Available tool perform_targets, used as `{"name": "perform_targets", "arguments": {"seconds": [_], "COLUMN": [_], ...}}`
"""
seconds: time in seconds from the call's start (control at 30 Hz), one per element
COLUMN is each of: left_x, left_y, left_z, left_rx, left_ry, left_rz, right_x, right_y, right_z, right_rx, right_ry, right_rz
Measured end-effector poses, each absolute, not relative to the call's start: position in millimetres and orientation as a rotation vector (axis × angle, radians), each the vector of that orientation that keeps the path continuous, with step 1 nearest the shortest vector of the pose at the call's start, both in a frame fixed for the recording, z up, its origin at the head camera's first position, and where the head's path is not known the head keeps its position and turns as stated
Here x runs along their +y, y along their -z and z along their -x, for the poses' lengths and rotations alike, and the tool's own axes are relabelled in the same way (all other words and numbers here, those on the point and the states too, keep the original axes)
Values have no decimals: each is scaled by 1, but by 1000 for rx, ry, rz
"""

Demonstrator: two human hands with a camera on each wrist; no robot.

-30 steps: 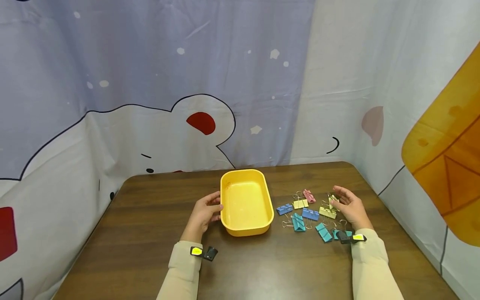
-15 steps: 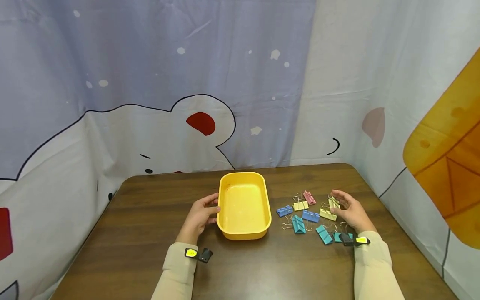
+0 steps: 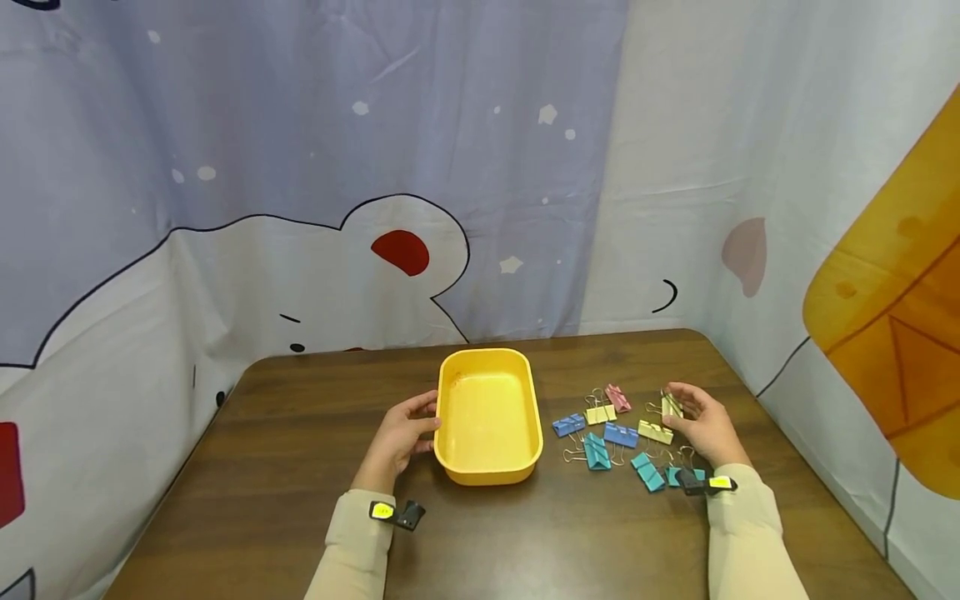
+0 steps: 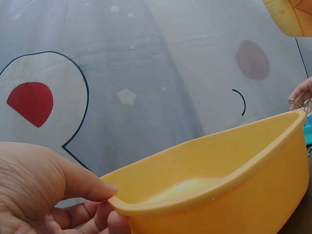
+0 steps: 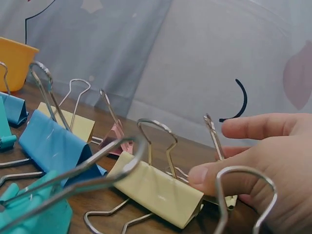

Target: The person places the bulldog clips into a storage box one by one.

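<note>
My left hand (image 3: 401, 437) grips a yellow plastic tray (image 3: 489, 417), my right hand (image 3: 705, 421) pinches a pale yellow metal binder clip (image 3: 672, 406)

The tray sits at the centre of the head view, on a dark brown wood-grain table (image 3: 510, 542). I have my left hand clamped on its left side; the left wrist view shows my thumb over the rim and my other fingers against the outer wall.

At right of centre, my right thumb and fingers come together on the clip, partly hidden behind my thumb in the right wrist view. I cannot tell whether it touches the table.

Just to its lower left lies a second pale yellow clip (image 3: 656, 432). Further left are a pink clip (image 3: 618, 398), a third pale yellow clip (image 3: 601, 415) and two blue clips (image 3: 621, 434). Below them are three teal clips (image 3: 597, 452), the rightmost partly covered by the black camera (image 3: 700, 483) on my right wrist. A printed curtain (image 3: 450, 150) fills the upper frame.
</note>
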State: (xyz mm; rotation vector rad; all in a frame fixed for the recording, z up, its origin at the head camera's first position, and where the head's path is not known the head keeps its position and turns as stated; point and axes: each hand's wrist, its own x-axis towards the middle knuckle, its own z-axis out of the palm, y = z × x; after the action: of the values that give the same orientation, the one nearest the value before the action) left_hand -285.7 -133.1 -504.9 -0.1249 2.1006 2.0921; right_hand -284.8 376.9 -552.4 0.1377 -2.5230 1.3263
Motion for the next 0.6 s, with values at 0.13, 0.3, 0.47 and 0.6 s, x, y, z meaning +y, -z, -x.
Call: {"name": "perform_targets", "arguments": {"seconds": [0.13,0.3,0.47,0.6], "left_x": [-133,-132,-132,-131], "left_y": [506,507,507,506], "left_z": [285,284,285,284], "left_rx": [2098,2103,2102,2104], "left_ry": [-2080,-2075,-2080,-2085], "left_rz": [111,117,115,96], "right_x": [377,374,364,355], "right_y": [550,538,516,500], "right_z": [285,282,278,278], "right_rx": [-2503,-2473,-2448,-2440], "right_ry": [-1295,-1328,-1340,-1325], "right_rz": [-62,-14,-50,-93]}}
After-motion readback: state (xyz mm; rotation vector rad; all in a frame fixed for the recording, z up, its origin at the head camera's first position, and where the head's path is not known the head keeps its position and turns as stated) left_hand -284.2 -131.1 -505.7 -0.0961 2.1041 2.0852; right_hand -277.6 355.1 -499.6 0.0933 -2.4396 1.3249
